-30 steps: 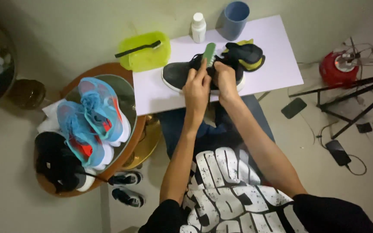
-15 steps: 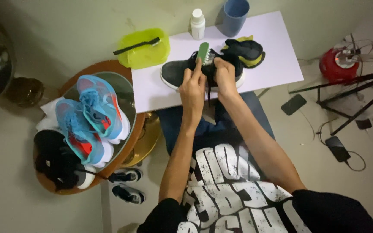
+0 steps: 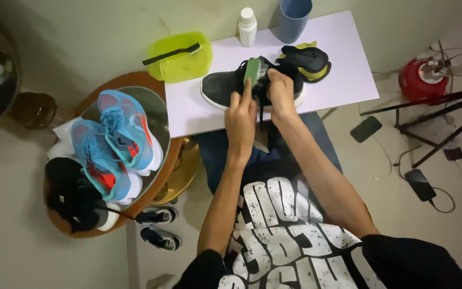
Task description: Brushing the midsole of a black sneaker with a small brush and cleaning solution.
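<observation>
- One black shoe [image 3: 225, 88] with a white sole lies on its side on the white board [image 3: 343, 69], toe toward 9 o'clock, at the board's middle.
- The left hand [image 3: 240, 120] is closed around a green brush [image 3: 252, 70], whose head rests on the shoe's upper near the laces.
- The right hand [image 3: 282, 95] is clamped on the shoe's collar and heel part, just at 3 o'clock of the brush; the two hands sit close together, almost touching.
- Against the two earlier views, the brush head has shifted slightly along the upper while the shoe has stayed in the same spot under the same right-hand grip; judged from that, scrubbing of the upper is under way and the shoe is held firm for it.
- A second black shoe with yellow trim [image 3: 307, 61] lies at 2 o'clock of the first, touching its heel end.
- At 12 o'clock stand a white bottle [image 3: 247, 27] and a blue cup [image 3: 294, 18].
- At 10 o'clock, a lime basin [image 3: 185, 64] carries a black brush [image 3: 171, 53] across its rim.
- At 8 o'clock, well apart, a round table [image 3: 159, 176] bears blue shoes [image 3: 114, 144] and a dark shoe [image 3: 73, 195].
</observation>
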